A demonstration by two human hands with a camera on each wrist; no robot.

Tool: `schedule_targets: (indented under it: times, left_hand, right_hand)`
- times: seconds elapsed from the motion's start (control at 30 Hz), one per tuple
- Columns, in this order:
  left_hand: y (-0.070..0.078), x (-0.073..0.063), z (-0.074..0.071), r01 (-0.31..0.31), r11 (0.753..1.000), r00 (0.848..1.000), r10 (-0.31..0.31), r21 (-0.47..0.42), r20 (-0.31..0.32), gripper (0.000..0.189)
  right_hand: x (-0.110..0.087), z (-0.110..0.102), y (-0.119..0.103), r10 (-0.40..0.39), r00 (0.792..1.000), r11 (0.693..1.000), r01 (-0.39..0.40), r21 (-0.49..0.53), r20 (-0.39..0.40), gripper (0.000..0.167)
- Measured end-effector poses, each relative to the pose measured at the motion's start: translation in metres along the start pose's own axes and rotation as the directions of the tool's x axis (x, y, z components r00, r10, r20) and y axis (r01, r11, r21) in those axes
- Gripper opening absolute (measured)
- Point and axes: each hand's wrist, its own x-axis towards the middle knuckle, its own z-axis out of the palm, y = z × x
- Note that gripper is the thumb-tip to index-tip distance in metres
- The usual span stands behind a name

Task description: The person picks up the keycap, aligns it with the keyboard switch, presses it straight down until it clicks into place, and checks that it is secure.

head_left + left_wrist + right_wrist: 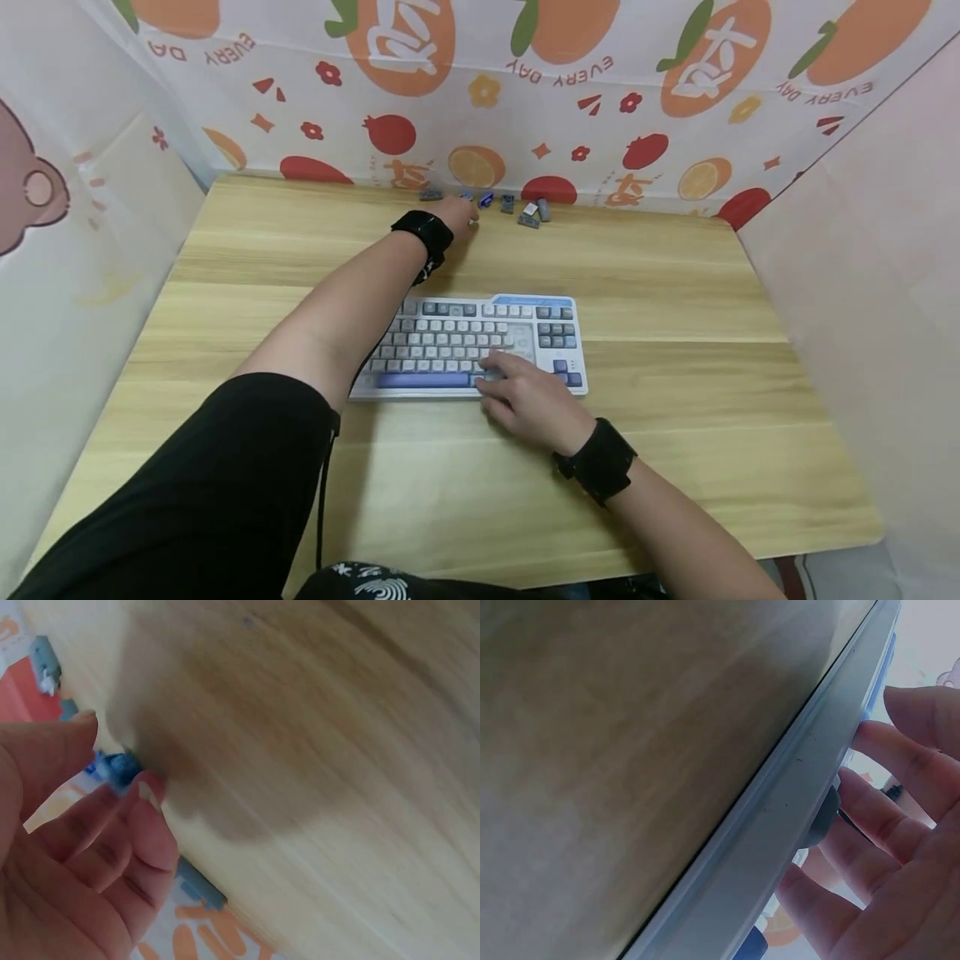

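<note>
My left hand (455,215) reaches to the back edge of the table, above a small group of loose keycaps. In the left wrist view, its thumb and fingers stand apart around a blue keycap (120,769), with fingertips right beside it. A darker blue keycap (486,200) lies just right of that hand. The white keyboard (442,341) sits mid-table, with a long purple spacebar and a bare patch lacking keycaps on its right side. My right hand (536,400) rests on the keyboard's lower right keys, fingers spread along its front edge (780,802) in the right wrist view.
Grey keycaps lie along the back edge: one (431,194) left of the left hand, and several to the right, including one (507,204) and a leaning pair (528,218). A fruit-printed cloth (495,108) hangs behind the wooden table (675,317). My left forearm crosses over the keyboard's left end.
</note>
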Motion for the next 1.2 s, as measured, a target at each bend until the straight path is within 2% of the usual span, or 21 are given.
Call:
schedule_targets:
  times: [0.17,0.3,0.43,0.53,0.6,0.7,0.77,0.8,0.9,0.97,1.03,1.1,1.2]
  left_hand:
    - [-0.006,-0.018,0.01,0.009,1.0,1.0,-0.008,0.014,-0.021,0.028]
    - [-0.012,-0.029,0.006,-0.051,0.998,0.998,0.051,-0.023,-0.027,0.029]
    - [-0.011,-0.049,-0.004,-0.116,0.978,0.993,0.109,-0.175,-0.048,0.032]
    - [0.0,-0.076,-0.01,-0.186,0.937,0.98,0.157,-0.294,-0.119,0.033]
    - [0.009,-0.099,-0.01,-0.266,0.895,0.959,0.21,-0.358,-0.188,0.031]
    - [0.024,-0.138,-0.002,-0.382,0.808,0.919,0.278,-0.449,-0.28,0.033]
    - [0.032,-0.164,0.007,-0.445,0.743,0.889,0.299,-0.5,-0.346,0.035]
    - [0.036,-0.177,0.012,-0.473,0.719,0.873,0.303,-0.509,-0.383,0.037]
    - [0.045,-0.211,0.029,-0.534,0.673,0.826,0.287,-0.512,-0.485,0.039]
    - [0.05,-0.228,0.04,-0.563,0.659,0.796,0.27,-0.499,-0.542,0.04]
    - [0.054,-0.242,0.048,-0.587,0.639,0.77,0.25,-0.498,-0.587,0.04]
    - [0.057,-0.253,0.053,-0.608,0.612,0.749,0.23,-0.506,-0.621,0.039]
    - [0.06,-0.265,0.056,-0.634,0.572,0.729,0.217,-0.521,-0.649,0.039]
  right_hand:
    - [0.001,0.006,-0.015,0.004,0.999,0.999,-0.006,0.043,0.032,0.029]
    - [0.003,0.006,-0.018,0.007,1.0,0.999,-0.008,0.034,0.015,0.028]
    - [0.006,0.004,-0.017,0.007,1.0,0.999,-0.007,0.031,-0.002,0.028]
    - [0.009,0.002,-0.014,0.014,1.0,0.998,-0.014,0.063,0.002,0.027]
    - [0.01,0.002,-0.01,0.024,1.0,0.995,-0.025,0.094,0.011,0.025]
    - [0.011,-0.001,-0.005,0.05,0.999,0.986,-0.053,0.156,0.02,0.023]
    - [0.012,-0.005,-0.004,0.08,0.997,0.974,-0.077,0.212,-0.006,0.023]
    - [0.013,-0.008,-0.005,0.098,0.994,0.965,-0.086,0.248,-0.038,0.023]
    - [0.019,-0.018,-0.013,0.158,0.974,0.916,-0.082,0.393,-0.165,0.02]
    - [0.024,-0.024,-0.023,0.183,0.951,0.875,-0.042,0.482,-0.249,0.019]
    - [0.029,-0.027,-0.034,0.183,0.929,0.849,0.015,0.529,-0.32,0.018]
    - [0.034,-0.028,-0.044,0.172,0.908,0.845,0.064,0.531,-0.382,0.017]
    - [0.038,-0.026,-0.056,0.151,0.871,0.86,0.117,0.496,-0.468,0.017]
